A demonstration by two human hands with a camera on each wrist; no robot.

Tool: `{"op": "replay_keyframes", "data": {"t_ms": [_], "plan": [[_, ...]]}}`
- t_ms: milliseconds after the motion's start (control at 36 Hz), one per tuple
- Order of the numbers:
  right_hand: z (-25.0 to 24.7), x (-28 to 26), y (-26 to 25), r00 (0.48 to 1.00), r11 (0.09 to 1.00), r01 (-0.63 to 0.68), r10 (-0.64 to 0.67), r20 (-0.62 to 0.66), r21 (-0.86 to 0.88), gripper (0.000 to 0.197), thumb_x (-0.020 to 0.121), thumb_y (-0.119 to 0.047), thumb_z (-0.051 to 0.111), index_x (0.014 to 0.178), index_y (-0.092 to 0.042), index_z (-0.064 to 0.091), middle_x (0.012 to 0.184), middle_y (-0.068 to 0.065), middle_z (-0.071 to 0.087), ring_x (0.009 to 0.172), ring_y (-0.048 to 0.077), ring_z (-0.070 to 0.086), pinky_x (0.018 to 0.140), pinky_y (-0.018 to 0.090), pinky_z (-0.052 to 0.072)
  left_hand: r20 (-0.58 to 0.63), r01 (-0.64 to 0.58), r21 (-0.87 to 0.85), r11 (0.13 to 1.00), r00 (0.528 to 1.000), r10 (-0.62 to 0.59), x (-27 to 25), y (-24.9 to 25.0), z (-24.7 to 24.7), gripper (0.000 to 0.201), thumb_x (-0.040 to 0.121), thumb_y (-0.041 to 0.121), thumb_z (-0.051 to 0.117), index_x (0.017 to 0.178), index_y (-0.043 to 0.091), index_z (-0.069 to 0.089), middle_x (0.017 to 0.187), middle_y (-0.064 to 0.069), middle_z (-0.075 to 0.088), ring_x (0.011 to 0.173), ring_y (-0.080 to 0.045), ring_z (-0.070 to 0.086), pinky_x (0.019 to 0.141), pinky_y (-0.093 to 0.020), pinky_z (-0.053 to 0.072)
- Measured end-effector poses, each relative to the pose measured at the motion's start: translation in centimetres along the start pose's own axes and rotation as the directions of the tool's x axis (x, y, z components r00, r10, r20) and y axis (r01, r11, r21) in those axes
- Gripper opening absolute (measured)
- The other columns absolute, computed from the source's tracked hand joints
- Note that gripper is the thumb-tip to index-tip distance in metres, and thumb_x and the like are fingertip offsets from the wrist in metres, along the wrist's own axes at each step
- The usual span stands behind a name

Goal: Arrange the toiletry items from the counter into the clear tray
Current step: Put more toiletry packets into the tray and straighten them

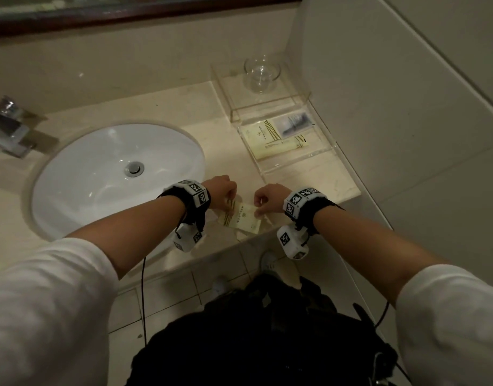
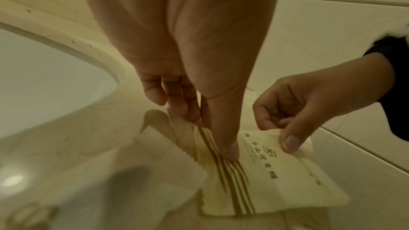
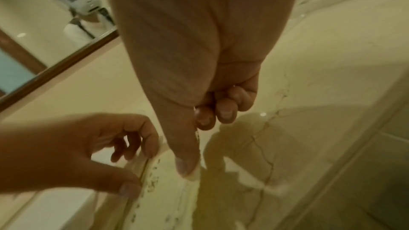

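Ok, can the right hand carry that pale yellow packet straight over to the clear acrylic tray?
Probably yes. The right hand already pinches the pale yellow packet, and bare counter lies between it and the clear acrylic tray, whose near section has room.

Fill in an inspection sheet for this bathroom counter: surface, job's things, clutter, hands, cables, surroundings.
Surface: beige stone counter, with hairline cracks in the right wrist view.
Job's things: pale yellow packet near the front edge; clear tray already holds similar packets.
Clutter: glass bowl on the clear stand behind the tray.
Hands: left hand and right hand each pinch the packet.
Cables: black cable hangs from the left wrist.
Surroundings: white sink, faucet, mirror frame, tiled wall.
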State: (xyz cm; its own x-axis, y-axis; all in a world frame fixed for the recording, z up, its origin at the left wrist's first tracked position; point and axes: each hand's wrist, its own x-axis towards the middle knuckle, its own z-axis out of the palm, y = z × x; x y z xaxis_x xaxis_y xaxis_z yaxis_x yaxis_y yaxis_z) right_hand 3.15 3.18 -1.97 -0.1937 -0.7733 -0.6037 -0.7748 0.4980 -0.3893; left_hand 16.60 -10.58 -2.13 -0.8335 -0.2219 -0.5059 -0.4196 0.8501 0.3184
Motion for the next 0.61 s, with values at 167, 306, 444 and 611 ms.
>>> {"op": "replay_keyframes", "data": {"t_ms": [167, 306, 444, 611], "plan": [[-1.1, 0.0, 0.4, 0.999, 0.965, 0.038, -0.040, 0.002, 0.260, 0.016, 0.082, -0.016, 0.071, 0.086, -0.016, 0.055, 0.084, -0.006, 0.059, 0.075, 0.015, 0.059, 0.057, 0.020, 0.046, 0.022, 0.001, -0.028, 1.000, 1.000, 0.000, 0.0, -0.5, -0.3, 0.041, 0.080, 0.035, 0.070, 0.110, 0.012, 0.056, 0.114, -0.010, 0.052, 0.100, -0.028, 0.054, 0.083, -0.033, 0.044], [-2.2, -0.2, 0.8, 0.999, 0.903, 0.038, -0.043, 0.003, 0.427, 0.016, 0.087, -0.014, 0.065, 0.083, -0.016, 0.049, 0.079, -0.001, 0.066, 0.063, 0.012, 0.062, 0.049, 0.018, 0.047, 0.048, -0.005, -0.092, 0.996, 0.999, 0.010, 0.0, -0.9, -1.0, 0.034, 0.088, 0.034, 0.062, 0.114, 0.011, 0.061, 0.112, -0.008, 0.062, 0.105, -0.024, 0.057, 0.085, -0.029, 0.042], [-3.4, -0.4, 1.6, 0.997, 0.824, 0.027, 0.018, -0.073, 0.566, 0.020, 0.087, -0.013, 0.065, 0.079, -0.020, 0.048, 0.079, 0.000, 0.066, 0.062, 0.013, 0.060, 0.052, 0.021, 0.043, 0.012, 0.054, -0.338, 0.939, 0.999, -0.053, 0.5, -1.5, -2.5, 0.034, 0.083, 0.040, 0.067, 0.106, 0.014, 0.064, 0.096, 0.001, 0.058, 0.090, -0.017, 0.054, 0.076, -0.025, 0.041], [-5.2, -0.1, 2.2, 0.963, 0.670, 0.038, 0.173, -0.206, 0.742, 0.017, 0.085, -0.019, 0.067, 0.078, -0.020, 0.052, 0.075, 0.001, 0.061, 0.061, 0.013, 0.054, 0.055, 0.025, 0.039, -0.024, 0.098, -0.760, 0.643, 0.984, -0.179, 1.6, -1.4, -4.4, 0.029, 0.084, 0.028, 0.069, 0.104, 0.009, 0.062, 0.093, -0.005, 0.062, 0.082, -0.015, 0.057, 0.072, -0.022, 0.050]]}}
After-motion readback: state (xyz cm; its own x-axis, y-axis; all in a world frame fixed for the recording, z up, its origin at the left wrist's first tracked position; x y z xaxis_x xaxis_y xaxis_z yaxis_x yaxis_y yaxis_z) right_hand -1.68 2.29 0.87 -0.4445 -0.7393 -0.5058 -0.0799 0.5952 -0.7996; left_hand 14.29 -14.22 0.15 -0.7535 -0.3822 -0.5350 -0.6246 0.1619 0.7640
